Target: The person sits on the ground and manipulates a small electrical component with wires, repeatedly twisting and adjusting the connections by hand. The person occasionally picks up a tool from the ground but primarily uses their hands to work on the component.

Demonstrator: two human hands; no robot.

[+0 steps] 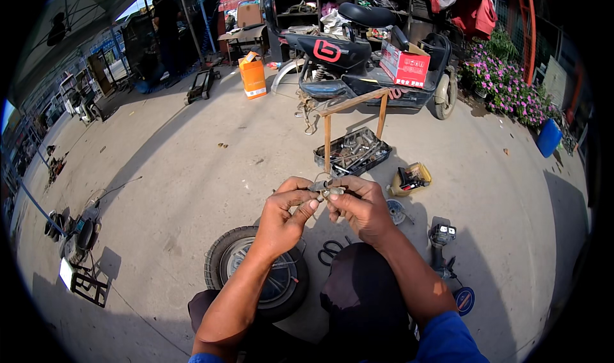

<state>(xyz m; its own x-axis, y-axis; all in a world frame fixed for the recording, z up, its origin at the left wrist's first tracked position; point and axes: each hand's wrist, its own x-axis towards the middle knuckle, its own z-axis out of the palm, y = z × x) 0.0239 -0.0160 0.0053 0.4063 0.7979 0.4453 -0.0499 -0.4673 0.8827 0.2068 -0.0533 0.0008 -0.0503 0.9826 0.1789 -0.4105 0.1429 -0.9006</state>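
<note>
My left hand (288,216) and my right hand (358,213) meet in front of me, both pinching small greyish connector pieces (326,190) with a thin wire looping above them; their exact shape is hard to make out. Below my left forearm lies a wheel with a black tyre (224,251) and a grey hub. A coiled black hose or cable (330,251) rests beside my dark-trousered knee. Right of my hands, a round metal part (396,211) lies on the concrete.
Ahead are a tray of tools (352,153), a wooden frame (355,101), a scooter (361,69) carrying a red box (406,62), and an orange box (252,75). A small tool box (410,179) and power tool (441,241) sit right, scooter parts (83,248) left, flowers (505,88) behind.
</note>
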